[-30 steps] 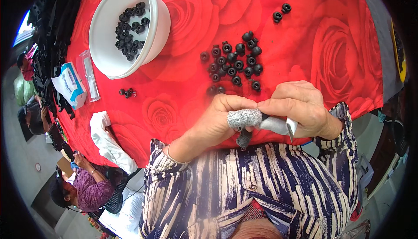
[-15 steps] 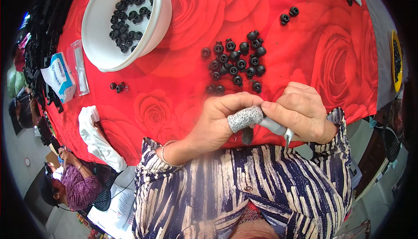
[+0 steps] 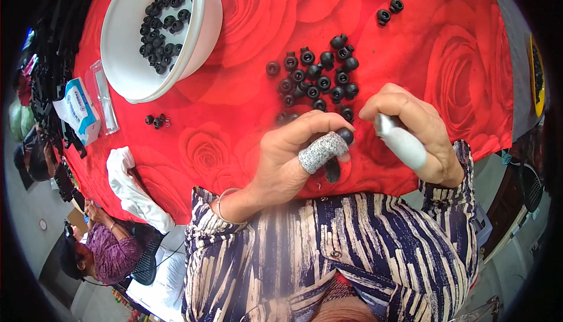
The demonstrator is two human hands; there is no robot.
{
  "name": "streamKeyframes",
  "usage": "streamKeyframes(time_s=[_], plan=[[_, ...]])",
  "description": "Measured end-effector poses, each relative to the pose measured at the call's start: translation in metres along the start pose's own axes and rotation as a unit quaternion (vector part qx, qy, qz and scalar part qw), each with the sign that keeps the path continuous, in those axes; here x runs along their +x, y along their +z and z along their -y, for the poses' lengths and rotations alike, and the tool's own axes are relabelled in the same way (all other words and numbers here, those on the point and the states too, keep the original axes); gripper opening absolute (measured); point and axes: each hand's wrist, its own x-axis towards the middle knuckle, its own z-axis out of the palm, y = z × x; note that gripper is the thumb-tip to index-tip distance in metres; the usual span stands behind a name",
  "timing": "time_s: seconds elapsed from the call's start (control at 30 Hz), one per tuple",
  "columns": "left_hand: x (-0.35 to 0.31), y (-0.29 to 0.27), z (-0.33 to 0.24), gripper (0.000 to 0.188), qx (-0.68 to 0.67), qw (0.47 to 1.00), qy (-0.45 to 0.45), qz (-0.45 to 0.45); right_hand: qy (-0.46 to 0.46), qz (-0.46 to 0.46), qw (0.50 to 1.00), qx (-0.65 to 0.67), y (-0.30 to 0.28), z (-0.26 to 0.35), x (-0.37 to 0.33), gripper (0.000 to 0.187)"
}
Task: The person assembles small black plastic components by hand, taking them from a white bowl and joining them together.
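Observation:
My left hand (image 3: 287,152) pinches a round black cord lock (image 3: 345,136) between thumb and forefinger. A speckled grey sleeve (image 3: 322,152) covers one of its fingers, and a dark cover (image 3: 332,170) shows on another. To the right, apart from the cord lock, my right hand (image 3: 419,122) is curled closed round a small shiny metal tool (image 3: 385,125); its exact kind is unclear. A smooth pale grey cover (image 3: 408,151) lies along the thumb. Just beyond my hands, a cluster of black cord locks (image 3: 314,73) rests on the red rose-print tablecloth (image 3: 246,87).
A white bowl (image 3: 202,34) with more cord locks stands far left. Near it are a tissue pack (image 3: 79,111), a clear plastic case (image 3: 104,99), small black parts (image 3: 157,121) and a white cloth (image 3: 135,193). Two cord locks (image 3: 390,12) lie far right. Another person (image 3: 108,251) sits left.
My hands have parted. The right hand has moved up and away with its metal tool, and the cord lock in my left fingers now shows. The view has shifted slightly.

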Motion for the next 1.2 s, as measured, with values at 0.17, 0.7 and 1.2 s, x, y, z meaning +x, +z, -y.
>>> streamKeyframes(time_s=[0.17, 0.7, 1.2], plan=[[0.002, -0.002, 0.005, 0.023, 0.049, 0.997, 0.053, 0.017, 0.004, -0.029, 0.998, -0.053, 0.013, 0.000, 0.001, 0.021], [0.003, -0.001, 0.005, 0.024, 0.059, 0.997, 0.038, 0.017, -0.014, -0.037, 0.995, -0.097, 0.016, -0.003, 0.002, 0.018], [0.004, -0.004, 0.007, 0.024, 0.068, 0.996, 0.048, 0.028, -0.016, -0.026, 0.995, -0.093, 0.014, -0.004, 0.002, 0.016]])
